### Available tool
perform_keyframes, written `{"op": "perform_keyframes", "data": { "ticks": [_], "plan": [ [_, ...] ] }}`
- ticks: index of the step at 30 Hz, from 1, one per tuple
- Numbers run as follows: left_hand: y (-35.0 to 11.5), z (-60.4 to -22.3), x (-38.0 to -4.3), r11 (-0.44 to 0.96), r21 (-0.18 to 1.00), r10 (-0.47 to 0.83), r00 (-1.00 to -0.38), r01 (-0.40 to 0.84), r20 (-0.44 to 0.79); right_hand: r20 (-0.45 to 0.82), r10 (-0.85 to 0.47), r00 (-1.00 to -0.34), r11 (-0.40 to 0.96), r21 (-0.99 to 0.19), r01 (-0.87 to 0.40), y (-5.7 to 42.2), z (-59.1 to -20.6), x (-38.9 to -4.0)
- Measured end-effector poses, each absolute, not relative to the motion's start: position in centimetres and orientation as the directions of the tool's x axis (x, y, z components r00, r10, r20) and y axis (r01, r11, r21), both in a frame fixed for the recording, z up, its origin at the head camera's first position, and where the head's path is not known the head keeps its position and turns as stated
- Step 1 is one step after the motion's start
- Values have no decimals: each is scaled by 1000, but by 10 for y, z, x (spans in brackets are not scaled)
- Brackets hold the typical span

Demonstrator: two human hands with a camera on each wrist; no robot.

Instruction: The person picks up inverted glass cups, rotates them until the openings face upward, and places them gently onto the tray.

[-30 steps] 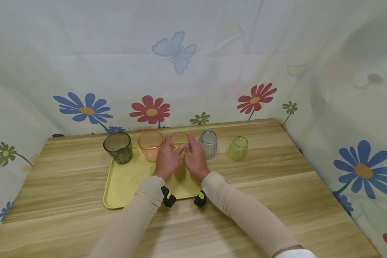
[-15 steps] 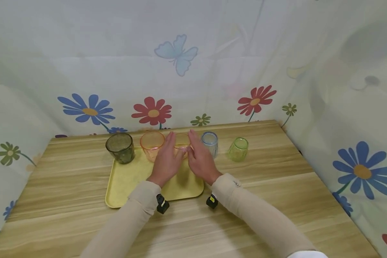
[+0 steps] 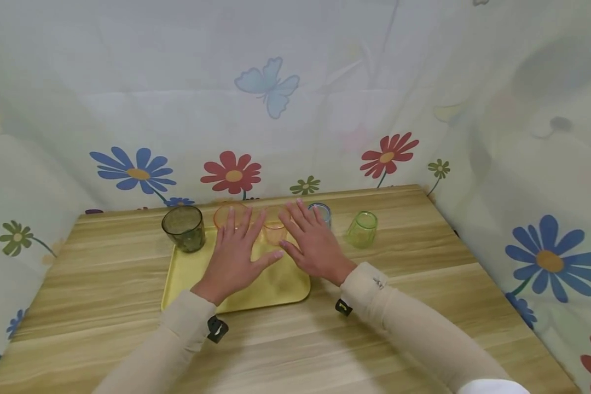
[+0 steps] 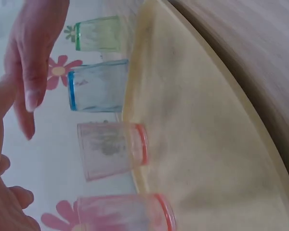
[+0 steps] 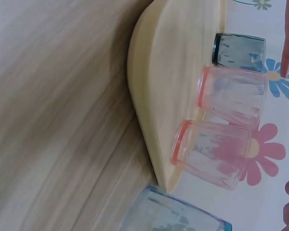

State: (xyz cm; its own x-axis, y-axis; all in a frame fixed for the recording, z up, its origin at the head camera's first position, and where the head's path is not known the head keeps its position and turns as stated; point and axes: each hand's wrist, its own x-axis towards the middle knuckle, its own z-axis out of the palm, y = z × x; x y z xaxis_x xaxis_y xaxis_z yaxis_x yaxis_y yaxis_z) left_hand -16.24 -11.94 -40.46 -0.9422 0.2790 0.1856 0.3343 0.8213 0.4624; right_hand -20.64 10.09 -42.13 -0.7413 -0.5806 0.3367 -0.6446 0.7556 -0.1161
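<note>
My left hand [image 3: 233, 262] is held over the yellow tray [image 3: 276, 293], fingers spread and holding nothing. Its fingertips partly cover the reddish-orange glass [image 4: 120, 211] in the head view. The right hand [image 3: 317, 243], also spread and without anything in it, hovers between the pale orange glass [image 3: 274, 234] and the blue-rimmed glass [image 3: 323, 210]. Both orange glasses stand upright on the tray's far side, with a gap between them and my hands in the wrist views. The blue-rimmed glass stands upside down just right of the tray, partly behind my right fingers.
A dark grey glass [image 3: 184, 232] stands upright at the tray's far left corner. Farther right, a green glass [image 3: 362, 230] is upside down on the wooden table [image 3: 423, 306]. A flower-printed cloth [image 3: 325, 120] rises behind the table's far edge.
Both hands have let go of the pale orange glass and drawn apart, the left toward the left and nearer, the right rightward. Their fingers have spread. The glasses stand where they were.
</note>
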Motion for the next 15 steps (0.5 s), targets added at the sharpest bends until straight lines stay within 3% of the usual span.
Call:
{"op": "perform_keyframes", "data": {
  "ticks": [15],
  "plan": [
    [-198,-408,-118,878,393,240,-962,272,130,254,-579,-775,787,-74,-613,121,-419,-208]
  ]
}}
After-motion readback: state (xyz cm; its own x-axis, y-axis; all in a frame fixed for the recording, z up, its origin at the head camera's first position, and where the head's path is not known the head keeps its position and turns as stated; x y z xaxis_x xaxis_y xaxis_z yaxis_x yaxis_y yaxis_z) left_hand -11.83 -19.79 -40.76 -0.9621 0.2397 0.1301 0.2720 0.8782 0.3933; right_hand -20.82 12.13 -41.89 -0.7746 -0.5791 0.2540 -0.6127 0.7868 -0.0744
